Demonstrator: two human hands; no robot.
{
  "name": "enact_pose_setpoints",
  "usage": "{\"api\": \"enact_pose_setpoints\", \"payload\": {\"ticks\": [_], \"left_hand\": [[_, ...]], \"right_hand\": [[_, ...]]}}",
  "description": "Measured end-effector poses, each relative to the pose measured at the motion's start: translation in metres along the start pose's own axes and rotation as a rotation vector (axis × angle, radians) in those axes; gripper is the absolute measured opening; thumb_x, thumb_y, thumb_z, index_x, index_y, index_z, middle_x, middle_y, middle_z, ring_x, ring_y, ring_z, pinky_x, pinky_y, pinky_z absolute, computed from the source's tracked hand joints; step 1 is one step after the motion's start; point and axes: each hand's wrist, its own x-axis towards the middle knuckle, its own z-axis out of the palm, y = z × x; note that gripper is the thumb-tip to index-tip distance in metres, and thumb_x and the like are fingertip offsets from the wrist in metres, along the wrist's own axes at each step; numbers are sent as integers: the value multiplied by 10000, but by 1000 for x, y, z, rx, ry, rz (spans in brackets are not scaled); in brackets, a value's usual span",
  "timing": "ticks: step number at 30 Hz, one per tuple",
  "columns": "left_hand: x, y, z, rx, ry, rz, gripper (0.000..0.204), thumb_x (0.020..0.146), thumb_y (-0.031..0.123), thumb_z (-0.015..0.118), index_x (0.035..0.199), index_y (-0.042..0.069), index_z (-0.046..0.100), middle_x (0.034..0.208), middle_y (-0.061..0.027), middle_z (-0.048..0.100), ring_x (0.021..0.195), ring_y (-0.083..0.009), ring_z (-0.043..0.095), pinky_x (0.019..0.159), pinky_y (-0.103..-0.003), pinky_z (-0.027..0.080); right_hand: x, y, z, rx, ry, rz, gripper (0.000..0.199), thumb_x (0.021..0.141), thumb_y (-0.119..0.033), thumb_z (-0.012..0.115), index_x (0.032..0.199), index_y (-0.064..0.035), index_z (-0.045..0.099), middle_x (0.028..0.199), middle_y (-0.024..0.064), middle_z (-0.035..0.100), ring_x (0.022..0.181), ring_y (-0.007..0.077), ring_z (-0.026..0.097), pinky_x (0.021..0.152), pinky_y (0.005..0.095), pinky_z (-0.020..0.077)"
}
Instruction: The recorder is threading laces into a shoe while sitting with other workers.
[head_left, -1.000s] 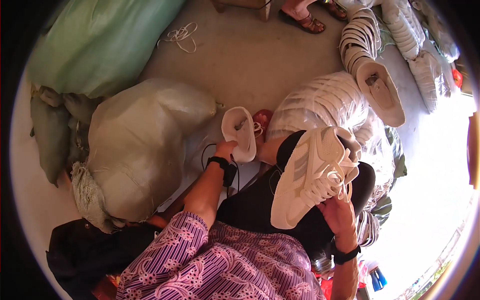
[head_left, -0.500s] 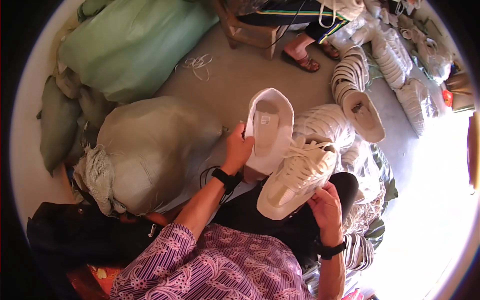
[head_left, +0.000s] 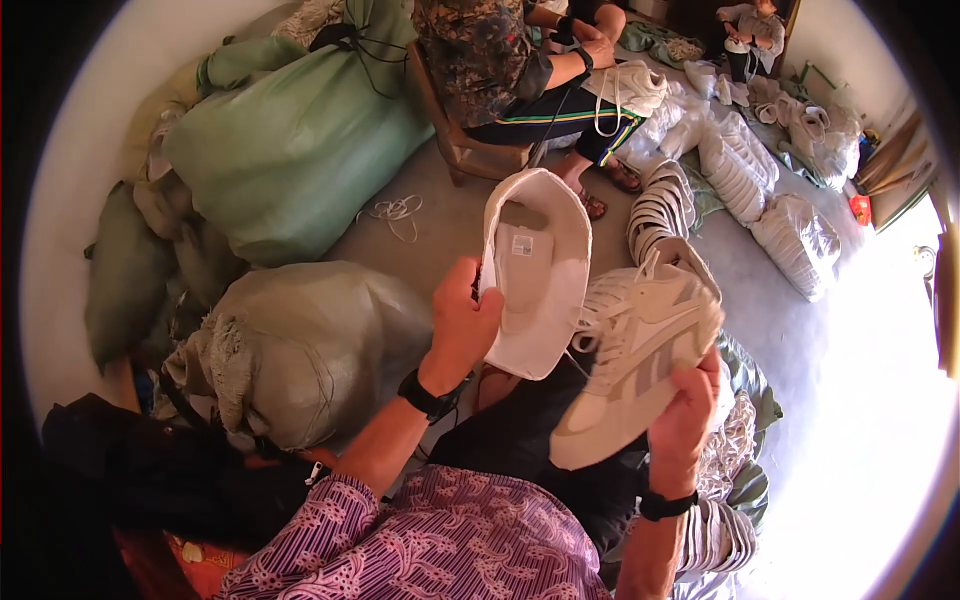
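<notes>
My left hand (head_left: 466,320) is closed on the left edge of a pale shoe upper (head_left: 560,310). Its hollow inside faces me, and a small label shows on the lining. In my right hand (head_left: 688,410) is a cream laced shoe upper (head_left: 640,360) with grey side stripes, its toe tilted down to the left. My fingers grip it along its lower right side. White laces (head_left: 592,328) hang from it toward the left upper. The two uppers are close together above my lap; whether they touch I cannot tell.
Behind the right upper, a curved stack of uppers (head_left: 660,205) runs away. Bagged stacks (head_left: 740,165) lie to the right. Large sacks, one green (head_left: 290,150) and one tan (head_left: 320,340), stand left. A co-worker (head_left: 480,70) sits ahead; loose cord (head_left: 398,212) lies on the floor.
The view has tipped upward, showing more of the co-worker. My right hand has turned the laced upper so its striped side shows, and moved it right. The left hand keeps its grip.
</notes>
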Motion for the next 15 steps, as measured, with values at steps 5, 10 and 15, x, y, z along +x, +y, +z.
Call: {"api": "enact_pose_setpoints", "payload": {"ticks": [5,10,15], "left_hand": [[-40,37,3,97,-105,-5,292,779,67,560,1036,-69,541,787,-124,616,623,-130,556,572,-284,463],[-108,57,21,-102,-383,-229,317,783,47,583,1081,-41,521,883,-191,608,768,-261,610,701,-334,485],[-122,46,9,-164,-681,-327,316,772,77,654,1057,0,542,861,-119,609,668,-157,597,628,-270,491]], "right_hand": [[-22,-42,22,-491,-37,-156,155,736,81,498,801,-47,440,814,21,525,730,76,477,680,208,413],[-40,9,12,-1156,-345,-283,122,687,56,518,746,-12,435,711,96,444,621,212,435,574,309,384],[-67,42,-19,-1014,-323,2,112,690,33,520,757,-12,442,706,113,450,629,256,452,590,352,401]]}}
